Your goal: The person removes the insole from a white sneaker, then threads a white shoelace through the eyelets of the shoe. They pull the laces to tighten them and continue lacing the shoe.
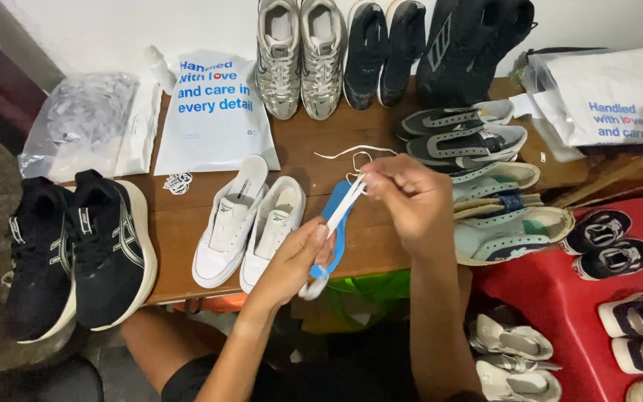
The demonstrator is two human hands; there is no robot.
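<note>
My left hand [301, 257] grips the lower end of a blue insole [335, 229] held over the front edge of the wooden table [180, 231]. My right hand [407, 195] pinches white shoelaces [348, 195] bunched against the insole's upper part; a loose loop of lace [351, 152] trails onto the table behind. A pair of white sneakers [251, 219] without laces lies just left of my hands.
Black running shoes [76, 249] sit at the table's left end. Grey, black and dark pairs line the back wall, with white plastic bags [213, 112] beside them. Stacked shoes [496, 201] lie to the right. More shoes rest on a red surface [560, 298].
</note>
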